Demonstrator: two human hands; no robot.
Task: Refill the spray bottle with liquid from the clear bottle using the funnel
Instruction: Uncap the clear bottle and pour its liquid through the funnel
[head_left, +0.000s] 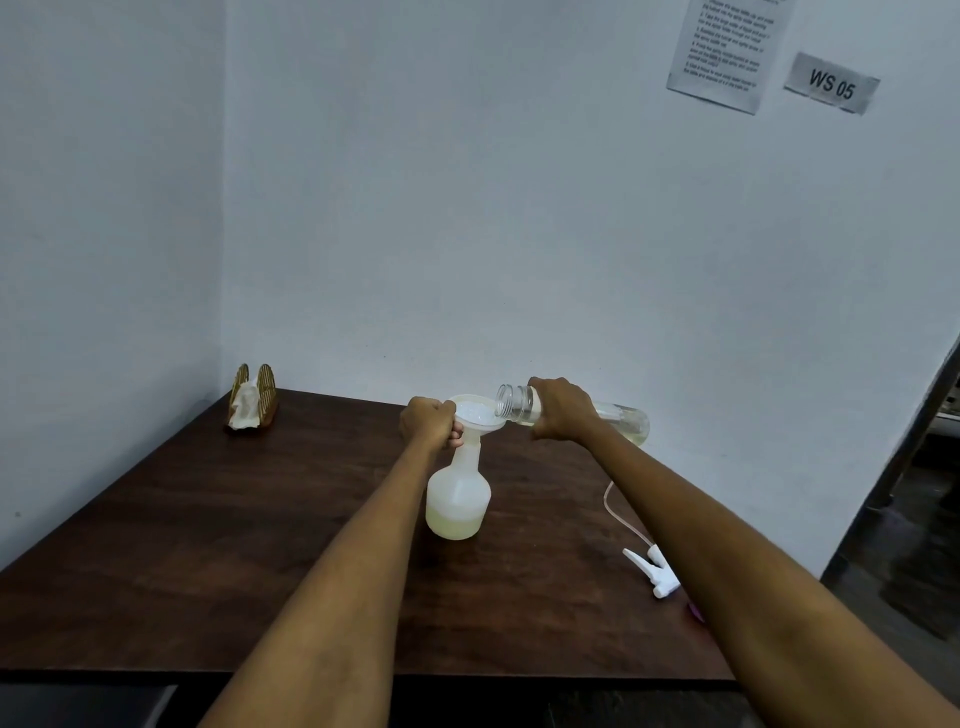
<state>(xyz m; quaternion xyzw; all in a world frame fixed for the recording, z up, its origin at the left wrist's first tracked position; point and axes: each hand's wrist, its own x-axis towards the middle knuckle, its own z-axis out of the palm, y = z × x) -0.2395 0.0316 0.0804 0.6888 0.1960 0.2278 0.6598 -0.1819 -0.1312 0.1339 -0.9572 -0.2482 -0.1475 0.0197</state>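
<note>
Spray bottle (458, 493): upright mid-table, head off, pale liquid filling only its lowest part.
Funnel (478, 413): seated in the bottle's neck, wet inside.
Left hand (428, 421): fingers curled round the funnel's rim and the neck, steadying both.
Clear bottle (571, 413): tipped nearly level, mouth over the funnel's edge, some yellowish liquid left near its base.
Right hand (561, 410): wrapped round the clear bottle's middle.
Progress: pour seems underway; most of the filling remains.
Sprayer (652, 569): lying on the table to the right, yet to be refitted.
</note>
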